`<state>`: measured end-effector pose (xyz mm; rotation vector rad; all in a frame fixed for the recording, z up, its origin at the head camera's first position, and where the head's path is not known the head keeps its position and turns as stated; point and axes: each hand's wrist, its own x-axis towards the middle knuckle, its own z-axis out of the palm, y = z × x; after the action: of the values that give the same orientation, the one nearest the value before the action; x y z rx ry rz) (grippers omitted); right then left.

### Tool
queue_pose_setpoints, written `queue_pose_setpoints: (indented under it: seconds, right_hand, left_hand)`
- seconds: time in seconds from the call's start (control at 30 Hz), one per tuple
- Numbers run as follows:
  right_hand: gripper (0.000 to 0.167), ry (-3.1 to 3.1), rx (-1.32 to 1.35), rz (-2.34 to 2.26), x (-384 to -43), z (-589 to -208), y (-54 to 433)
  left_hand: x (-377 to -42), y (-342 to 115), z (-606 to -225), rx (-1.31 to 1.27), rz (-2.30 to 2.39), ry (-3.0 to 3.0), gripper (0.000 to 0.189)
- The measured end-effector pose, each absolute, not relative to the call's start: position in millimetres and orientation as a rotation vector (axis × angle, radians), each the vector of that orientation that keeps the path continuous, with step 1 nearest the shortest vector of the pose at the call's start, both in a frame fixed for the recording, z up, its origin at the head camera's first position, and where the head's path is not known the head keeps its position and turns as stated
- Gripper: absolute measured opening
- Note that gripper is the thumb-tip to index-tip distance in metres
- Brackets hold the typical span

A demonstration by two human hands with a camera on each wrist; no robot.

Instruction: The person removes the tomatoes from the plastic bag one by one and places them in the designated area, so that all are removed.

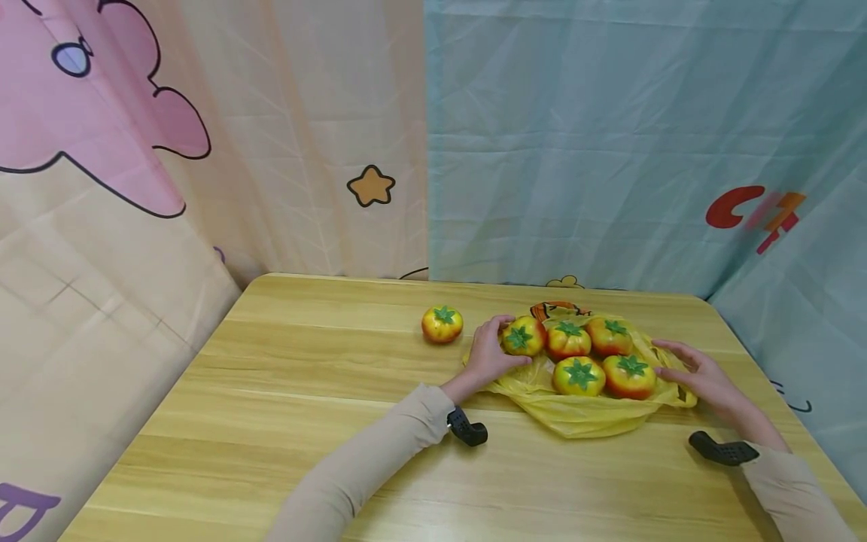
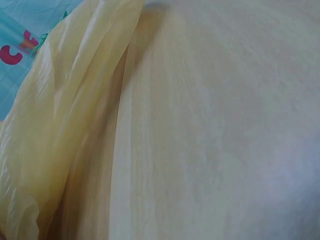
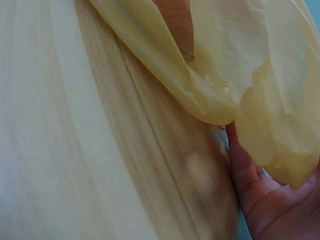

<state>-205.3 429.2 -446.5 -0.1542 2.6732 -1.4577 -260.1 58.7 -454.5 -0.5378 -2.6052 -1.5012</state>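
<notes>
Several red-and-yellow tomatoes with green star-shaped tops, among them a front one [image 1: 579, 376], sit in a yellow plastic bag [image 1: 589, 418] whose mouth is spread wide. My left hand [image 1: 489, 354] holds the leftmost tomato [image 1: 524, 336], fingers behind it and thumb in front. On the bag's other side, my right hand [image 1: 707, 380] touches its edge, finger and thumb fairly straight and apart. The right wrist view shows the bag [image 3: 280, 125] draped before the palm [image 3: 285, 210], hiding most of the fingers. In the left wrist view, the bag's side [image 2: 65, 100] appears without the hand.
One tomato [image 1: 442, 324] stands on the wooden table [image 1: 291, 421], left of the bag. An orange printed patch [image 1: 557, 309] shows at the bag's back edge. Printed curtains [image 1: 325, 128] hang behind the table and along both sides.
</notes>
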Motion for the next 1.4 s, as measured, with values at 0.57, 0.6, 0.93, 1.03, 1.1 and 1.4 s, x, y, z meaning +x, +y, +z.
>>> queue_pose_setpoints:
  seconds: [0.57,0.6,0.93,1.03,1.1,1.4]
  right_hand:
    - [0.061,2.664,-0.132,-1.453,-204.3,-444.3,427.5]
    - [0.061,2.661,-0.129,-1.456,-203.9,-444.1,427.3]
    - [0.06,2.655,-0.121,-1.48,-203.7,-445.2,427.2]
    - [0.059,2.648,-0.133,-1.502,-203.1,-446.3,428.0]
    - [0.059,2.648,-0.14,-1.505,-202.8,-446.7,428.0]
    - [0.061,2.658,-0.125,-1.469,-203.1,-444.4,426.9]
  left_hand:
    - [-258.7,56.8,-448.4,-0.485,-1.552,-2.62,0.07]
    - [-258.6,56.4,-447.1,-0.481,-1.551,-2.625,0.07]
    - [-250.6,47.1,-429.7,-0.509,-1.588,-2.626,0.07]
    - [-248.4,42.8,-425.5,-0.533,-1.616,-2.595,0.07]
    - [-247.7,39.2,-422.9,-0.547,-1.637,-2.573,0.07]
    - [-241.5,19.1,-408.3,-0.64,-1.675,-2.523,0.069]
